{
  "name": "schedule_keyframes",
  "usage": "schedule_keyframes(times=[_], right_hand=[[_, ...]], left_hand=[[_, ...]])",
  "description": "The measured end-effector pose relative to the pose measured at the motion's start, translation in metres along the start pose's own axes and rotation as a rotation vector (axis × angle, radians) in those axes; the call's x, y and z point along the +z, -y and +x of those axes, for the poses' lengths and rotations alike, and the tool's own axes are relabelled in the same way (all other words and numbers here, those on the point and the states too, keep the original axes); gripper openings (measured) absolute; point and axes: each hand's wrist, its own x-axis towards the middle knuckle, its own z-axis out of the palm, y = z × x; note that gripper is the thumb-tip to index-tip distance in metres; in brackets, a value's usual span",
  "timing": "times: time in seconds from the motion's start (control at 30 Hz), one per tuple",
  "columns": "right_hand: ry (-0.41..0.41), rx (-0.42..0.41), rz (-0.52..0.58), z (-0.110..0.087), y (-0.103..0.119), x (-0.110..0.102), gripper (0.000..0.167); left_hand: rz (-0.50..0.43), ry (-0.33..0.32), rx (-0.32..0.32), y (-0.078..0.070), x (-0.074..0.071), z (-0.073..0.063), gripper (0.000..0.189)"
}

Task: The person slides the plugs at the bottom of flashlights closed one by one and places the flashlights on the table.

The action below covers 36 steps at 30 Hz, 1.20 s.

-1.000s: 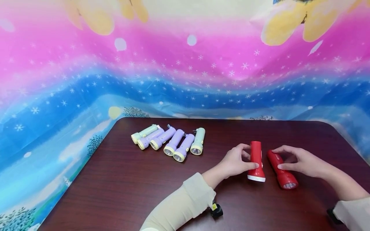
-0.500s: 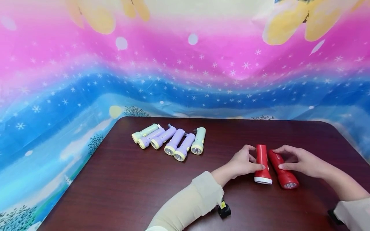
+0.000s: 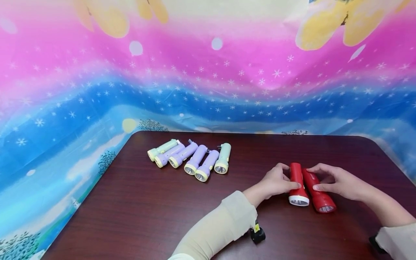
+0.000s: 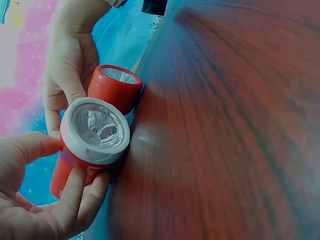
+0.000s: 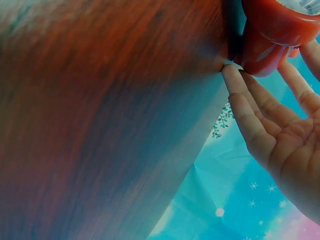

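At right, the left hand (image 3: 276, 183) grips a white-rimmed red cylindrical flashlight (image 3: 297, 177) beside an all-red cylindrical flashlight (image 3: 319, 196), which the right hand (image 3: 341, 182) pinches; seemingly a side-by-side set-down, calling for gentle release.

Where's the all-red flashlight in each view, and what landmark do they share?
Head: all-red flashlight lies right of center, below mid-height.
Left wrist: left of center, upper half, beyond the white-rimmed flashlight.
Right wrist: top right corner, partly cut off.
Shared landmark: right hand, touching it throughout.
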Motion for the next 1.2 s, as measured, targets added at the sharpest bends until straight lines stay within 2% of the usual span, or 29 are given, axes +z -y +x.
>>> schedule_keyframes(times=[0.43, 0.7, 0.83, 0.9, 1.13, 1.2], right_hand=[[-0.011, -0.003, -0.009, 0.000, -0.001, 0.000, 0.050], [-0.037, -0.054, -0.010, 0.000, -0.004, 0.002, 0.047], [-0.041, -0.065, -0.012, -0.001, -0.005, 0.002, 0.046], [-0.042, -0.062, -0.016, -0.001, -0.005, 0.002, 0.046], [-0.031, -0.033, -0.015, -0.001, -0.003, 0.001, 0.048], [-0.028, -0.027, -0.014, -0.001, -0.002, 0.001, 0.048]], left_hand=[[0.052, -0.019, -0.032, -0.006, 0.009, 0.000, 0.048], [0.162, -0.036, -0.043, -0.009, 0.012, -0.003, 0.049], [0.185, -0.045, -0.042, -0.010, 0.012, -0.005, 0.048], [0.182, -0.042, -0.046, -0.010, 0.012, -0.006, 0.048], [0.055, -0.009, -0.088, -0.009, 0.009, -0.007, 0.049], [0.057, -0.008, -0.090, -0.009, 0.008, -0.008, 0.050]])
